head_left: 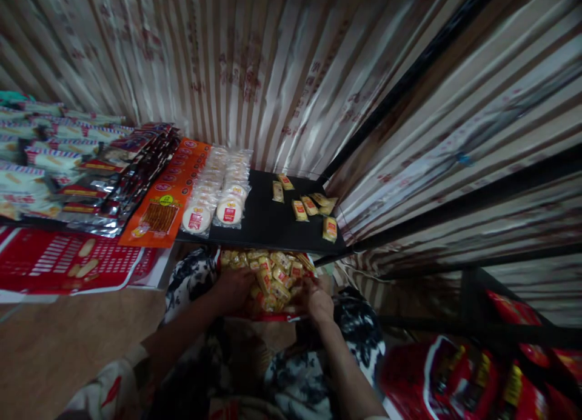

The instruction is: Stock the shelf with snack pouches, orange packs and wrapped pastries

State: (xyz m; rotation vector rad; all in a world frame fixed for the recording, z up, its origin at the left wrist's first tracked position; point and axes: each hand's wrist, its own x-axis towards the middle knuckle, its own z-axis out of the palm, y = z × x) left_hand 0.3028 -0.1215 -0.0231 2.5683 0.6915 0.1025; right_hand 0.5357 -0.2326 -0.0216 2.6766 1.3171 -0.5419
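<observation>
On my lap sits an open red bag [273, 314] heaped with small yellow snack packets [273, 274]. My left hand [234, 290] is dug into the heap on its left side, its fingers hidden among the packets. My right hand [317, 300] grips the bag's right edge beside the heap. Above the bag, a black shelf [268, 226] carries several loose yellow packets [309, 206] at its right end.
On the shelf lie round white cakes in clear wrap [218, 193], orange packs [170, 196] and dark foil packs [122, 171]. A red carton [68, 262] lies at the left. Red bags [459, 377] fill a lower rack at the right. Striped sheeting [273, 62] hangs behind.
</observation>
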